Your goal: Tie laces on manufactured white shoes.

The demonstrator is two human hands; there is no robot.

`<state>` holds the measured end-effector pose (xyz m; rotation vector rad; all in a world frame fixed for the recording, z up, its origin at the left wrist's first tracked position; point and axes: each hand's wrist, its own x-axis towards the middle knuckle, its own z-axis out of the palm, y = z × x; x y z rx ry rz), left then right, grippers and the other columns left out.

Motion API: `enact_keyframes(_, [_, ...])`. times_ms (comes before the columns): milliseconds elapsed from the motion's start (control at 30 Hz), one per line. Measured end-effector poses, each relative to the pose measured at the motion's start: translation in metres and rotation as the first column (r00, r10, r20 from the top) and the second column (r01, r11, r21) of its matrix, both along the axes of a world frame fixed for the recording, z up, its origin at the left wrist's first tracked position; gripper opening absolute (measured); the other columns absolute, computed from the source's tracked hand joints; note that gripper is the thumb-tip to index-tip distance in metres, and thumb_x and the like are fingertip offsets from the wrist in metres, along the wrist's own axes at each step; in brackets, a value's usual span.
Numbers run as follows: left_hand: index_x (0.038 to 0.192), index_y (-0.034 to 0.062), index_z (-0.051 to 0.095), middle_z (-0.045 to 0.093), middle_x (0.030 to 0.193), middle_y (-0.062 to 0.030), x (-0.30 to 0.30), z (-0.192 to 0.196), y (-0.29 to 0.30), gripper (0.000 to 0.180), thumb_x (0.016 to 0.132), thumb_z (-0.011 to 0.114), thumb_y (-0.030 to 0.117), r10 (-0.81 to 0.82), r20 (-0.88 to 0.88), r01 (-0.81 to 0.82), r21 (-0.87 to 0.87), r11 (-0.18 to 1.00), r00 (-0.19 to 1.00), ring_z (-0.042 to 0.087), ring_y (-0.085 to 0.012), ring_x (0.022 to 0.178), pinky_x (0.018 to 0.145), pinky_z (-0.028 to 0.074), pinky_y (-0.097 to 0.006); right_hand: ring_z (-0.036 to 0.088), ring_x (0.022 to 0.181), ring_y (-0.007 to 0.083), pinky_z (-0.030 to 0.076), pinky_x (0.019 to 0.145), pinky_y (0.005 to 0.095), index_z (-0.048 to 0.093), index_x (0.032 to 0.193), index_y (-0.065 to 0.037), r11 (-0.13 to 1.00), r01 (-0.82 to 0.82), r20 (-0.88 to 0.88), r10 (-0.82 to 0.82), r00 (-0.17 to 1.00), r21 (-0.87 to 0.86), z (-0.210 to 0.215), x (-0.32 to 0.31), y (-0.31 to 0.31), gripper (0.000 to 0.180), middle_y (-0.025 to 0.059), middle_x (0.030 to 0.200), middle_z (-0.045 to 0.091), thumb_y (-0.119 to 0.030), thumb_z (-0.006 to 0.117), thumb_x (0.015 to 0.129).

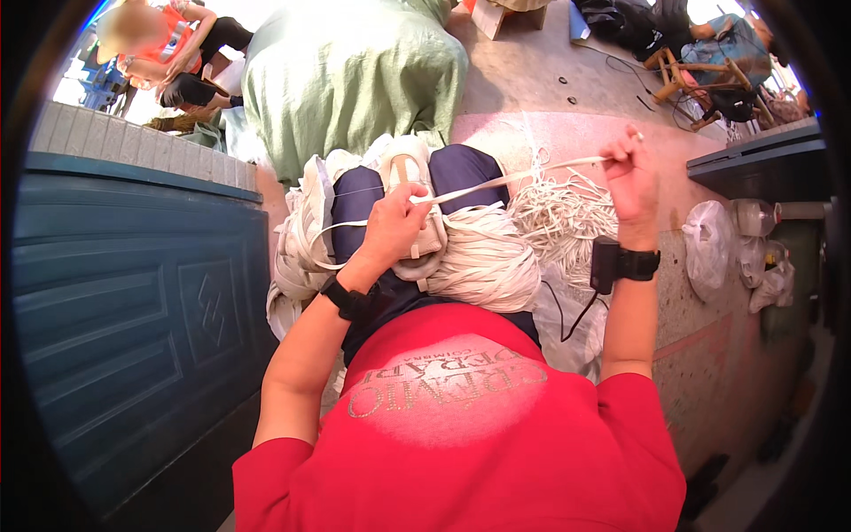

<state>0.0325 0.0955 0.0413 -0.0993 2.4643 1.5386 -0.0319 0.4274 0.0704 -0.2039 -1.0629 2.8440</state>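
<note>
Pinching a flat white strap [505,180] between both hands and holding it taut above the lap. Left hand [396,223] closed on the strap's near end, fingers curled over a pale, tan-topped object [409,177] resting on the knees; whether that object is itself gripped cannot be told. Right hand [631,180] raised out to the side, fingers clenched round the strap's far end, a short tail poking past the fist. Strap running nearly level from one fist to the other, just above a large bundle of white straps [483,257] piled on the right thigh. More loose white straps [558,208] heaped on the floor just beyond that knee, and another white pile [297,230] pressed against the left leg. Black watch-like bands on both wrists, the right one carrying a small black box [605,263] with a cable hanging down. Blue panelled door [133,310] close on the left. Green cloth-covered mound [355,71] ahead, wooden chair [687,75] well apart at upper right, white plastic bags [709,244] beside a dark counter.
</note>
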Motion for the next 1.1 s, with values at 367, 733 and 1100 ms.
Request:
enact_keyframes(367, [0.086, -0.0016, 0.056, 0.058, 0.062, -0.0052, -0.006, -0.009, 0.003, 0.017, 0.084, 0.053, 0.015, -0.059, 0.156, 0.079, -0.124, 0.989, 0.986, 0.054, -0.0096, 0.055, 0.053, 0.044, -0.024, 0.058, 0.079, 0.0255, 0.046, 0.070, 0.0323, 0.060, 0.093, -0.002, 0.080, 0.092, -0.121, 0.578, 0.807, 0.993, -0.039, 0.044, -0.089, 0.015, 0.0110, 0.084, 0.061, -0.007, 0.049, 0.084])
enact_keyframes(733, [0.085, -0.0017, 0.051, 0.060, 0.072, -0.0075, -0.007, -0.025, 0.013, 0.018, 0.087, 0.047, 0.015, -0.029, 0.138, 0.058, -0.210, 0.976, 0.990, 0.054, -0.0110, 0.060, 0.056, 0.045, -0.025, 0.052, 0.081, 0.0304, 0.043, 0.069, 0.0396, 0.059, 0.069, -0.005, -0.133, 0.147, -0.062, 0.497, 0.865, 0.980, -0.077, 0.055, -0.152, 0.009, 0.0126, 0.077, 0.057, -0.008, 0.051, 0.072])
enact_keyframes(1100, [0.087, -0.0019, 0.052, 0.060, 0.074, -0.0074, 0.001, -0.020, 0.015, 0.017, 0.087, 0.047, 0.014, 0.050, 0.189, -0.037, -0.071, 0.997, 0.981, 0.054, -0.0101, 0.061, 0.058, 0.045, -0.024, 0.054, 0.082, 0.0256, 0.042, 0.068, 0.0380, 0.062, 0.069, -0.007, -0.444, 0.188, 0.099, 0.548, 0.831, 0.876, -0.076, 0.054, -0.176, 0.009, 0.0086, 0.079, 0.059, -0.012, 0.055, 0.069])
